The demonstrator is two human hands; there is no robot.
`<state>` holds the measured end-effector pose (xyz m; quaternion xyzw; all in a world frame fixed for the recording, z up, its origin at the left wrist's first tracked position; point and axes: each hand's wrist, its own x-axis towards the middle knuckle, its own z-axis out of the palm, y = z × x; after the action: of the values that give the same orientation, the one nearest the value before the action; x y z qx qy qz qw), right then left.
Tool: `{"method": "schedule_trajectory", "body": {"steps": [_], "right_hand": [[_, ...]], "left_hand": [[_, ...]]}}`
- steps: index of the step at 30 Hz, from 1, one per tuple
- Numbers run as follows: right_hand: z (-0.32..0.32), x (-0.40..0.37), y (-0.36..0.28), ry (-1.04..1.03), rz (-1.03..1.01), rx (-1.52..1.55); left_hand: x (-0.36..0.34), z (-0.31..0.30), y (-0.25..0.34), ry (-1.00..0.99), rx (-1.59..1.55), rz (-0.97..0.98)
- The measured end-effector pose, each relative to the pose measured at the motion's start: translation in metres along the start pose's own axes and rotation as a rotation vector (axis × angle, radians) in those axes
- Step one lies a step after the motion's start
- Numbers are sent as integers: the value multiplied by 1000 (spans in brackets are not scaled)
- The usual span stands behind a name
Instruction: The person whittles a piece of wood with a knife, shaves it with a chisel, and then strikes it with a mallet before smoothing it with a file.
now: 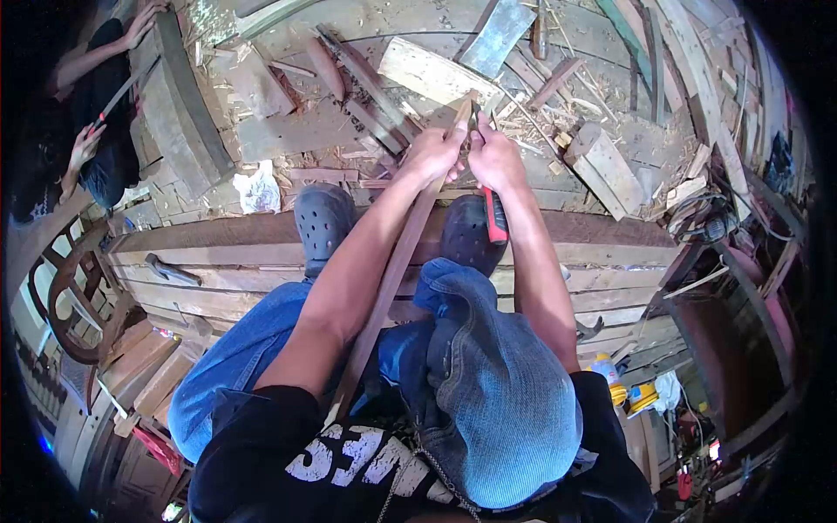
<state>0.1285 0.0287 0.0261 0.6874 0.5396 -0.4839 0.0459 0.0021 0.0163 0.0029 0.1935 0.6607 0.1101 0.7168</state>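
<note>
A long narrow wooden strip (pixel 403 253) runs from my lap up to its far end between my hands. My left hand (pixel 433 155) is closed around the strip near that end. Closed too, my right hand (pixel 497 159) holds a tool with a red and black handle (pixel 496 218), which sticks out below the palm. The tool's dark upper part lies close against the strip's tip, partly hidden by my fingers. Just beyond the tip is a pale wood block (pixel 436 71) on the boards.
At the far left a co-worker's hand (pixel 85 146) holds a long tool beside a thick beam (pixel 179 113). Wood offcuts and shavings surround my hands. A metal plate (pixel 499 37) lies ahead, a wood block (pixel 604 170) to the right, crumpled white material (pixel 257 188) to the left.
</note>
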Motion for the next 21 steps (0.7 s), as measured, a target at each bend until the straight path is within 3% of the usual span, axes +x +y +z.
{"method": "schedule_trajectory", "body": {"steps": [2,6,10,13,14,19,21], "right_hand": [[-13,-3,-14,-109,48,-23],[-12,4,-15,-138,73,-59],[-6,8,-20,-39,35,-130],[0,34,-10,12,-53,-212],[2,41,-10,-43,22,-209],[0,28,-2,22,20,-158],[7,23,9,115,-24,-24]], "left_hand": [[1,1,1,40,187,22],[-1,4,0,98,275,72],[0,4,4,94,359,41],[1,4,2,81,329,55],[2,3,3,86,333,59],[11,8,-11,65,316,79],[12,5,-15,18,111,61]]}}
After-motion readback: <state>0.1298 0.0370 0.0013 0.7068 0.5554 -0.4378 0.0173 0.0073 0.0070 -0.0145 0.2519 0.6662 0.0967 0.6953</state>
